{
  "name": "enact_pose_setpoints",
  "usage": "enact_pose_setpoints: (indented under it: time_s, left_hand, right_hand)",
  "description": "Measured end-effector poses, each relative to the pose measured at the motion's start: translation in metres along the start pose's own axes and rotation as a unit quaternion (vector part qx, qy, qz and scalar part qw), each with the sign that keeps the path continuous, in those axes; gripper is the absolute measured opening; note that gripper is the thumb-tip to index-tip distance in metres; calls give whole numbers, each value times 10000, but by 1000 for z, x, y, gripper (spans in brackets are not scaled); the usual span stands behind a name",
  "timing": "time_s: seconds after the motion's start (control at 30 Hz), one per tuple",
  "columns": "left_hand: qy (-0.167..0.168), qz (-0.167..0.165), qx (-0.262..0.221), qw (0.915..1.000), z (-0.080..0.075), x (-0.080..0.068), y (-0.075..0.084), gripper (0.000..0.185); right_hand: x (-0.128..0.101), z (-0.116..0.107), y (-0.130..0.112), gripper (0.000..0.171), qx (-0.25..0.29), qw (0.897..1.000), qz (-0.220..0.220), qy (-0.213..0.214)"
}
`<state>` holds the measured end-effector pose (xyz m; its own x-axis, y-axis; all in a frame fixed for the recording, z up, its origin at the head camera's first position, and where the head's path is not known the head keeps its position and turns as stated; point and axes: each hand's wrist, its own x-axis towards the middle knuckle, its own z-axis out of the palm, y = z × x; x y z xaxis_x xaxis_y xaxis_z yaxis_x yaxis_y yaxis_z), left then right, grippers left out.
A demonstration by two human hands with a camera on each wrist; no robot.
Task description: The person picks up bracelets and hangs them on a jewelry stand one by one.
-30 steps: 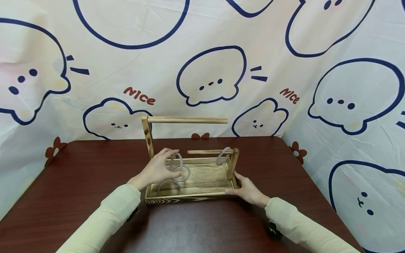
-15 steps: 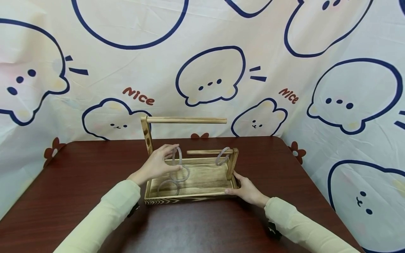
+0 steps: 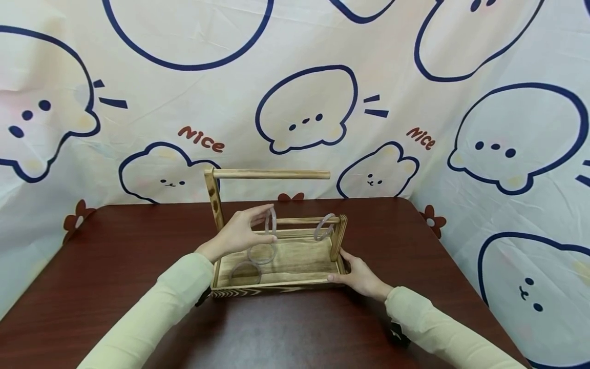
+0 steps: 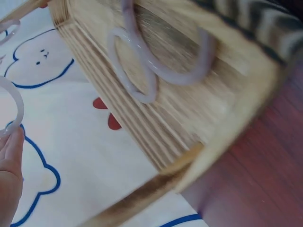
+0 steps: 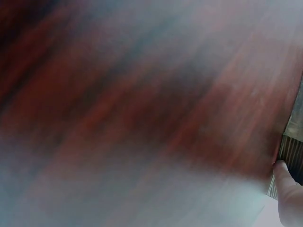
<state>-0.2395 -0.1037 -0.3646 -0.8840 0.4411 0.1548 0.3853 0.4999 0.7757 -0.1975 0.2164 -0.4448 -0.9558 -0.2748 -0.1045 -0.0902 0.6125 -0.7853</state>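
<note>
Desk [image 3: 115,266]: dark red wood grain, carried the wooden rack near its middle.
Left hand [image 3: 239,233]: raised over the rack's left half, grip pinching a pale ring.
Held ring [image 3: 273,221]: stood upright on edge between thumb and fingertips, right at the free left end of the lower rod; whether already threaded on, hard to tell. Seen at the frame's left edge in the left wrist view [image 4: 12,106].
Wooden rack [image 3: 276,279]: shallow tray with a tall post on the left and a short post on the right.
Upper rod [image 3: 272,174]: ran right from the tall post, bare.
Loose rings: two lay flat on the tray floor, one near the front left corner [image 3: 245,273], the other [image 3: 261,253] just behind it and below the left hand; overlapping in the left wrist view [image 4: 142,61].
Lower rod [image 3: 306,221]: ran left from the short post.
Hung ring [image 3: 324,227]: dangled on the lower rod, close to the short post.
Right hand [image 3: 361,277]: rested against the rack's front right corner, grip relaxed, fingers flat along the wood. Right wrist view mostly blurred, one fingertip [image 5: 284,172] touching the rack's edge.
Backdrop [image 3: 415,77]: white cloth with blue cartoon outlines.
</note>
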Motion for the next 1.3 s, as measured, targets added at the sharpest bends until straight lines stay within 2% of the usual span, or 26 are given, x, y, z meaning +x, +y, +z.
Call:
enact_pose_setpoints:
  time_s: [0.13, 0.47, 0.73, 0.93, 1.3]
  left_hand:
    - [-80, 109, 28, 9999, 4, 5, 7, 80]
    - [-294, 411, 453, 9977, 9, 18, 22, 80]
    - [-405, 324, 612, 9968, 14, 26, 27, 78]
    - [-638, 315, 442, 9965, 18, 30, 29, 80]
    - [-718, 304, 708, 9944, 23, 34, 30, 79]
  right_hand:
    - [0, 0, 0, 93, -31, 10000, 45, 3]
    - [-1, 1, 0, 93, -2, 10000, 69, 31]
    - [0, 1, 1, 93, 15, 10000, 43, 35]
    - [1, 1, 1, 93, -37, 10000, 24, 54]
    - [1, 2, 2, 94, -49, 9999, 94, 38]
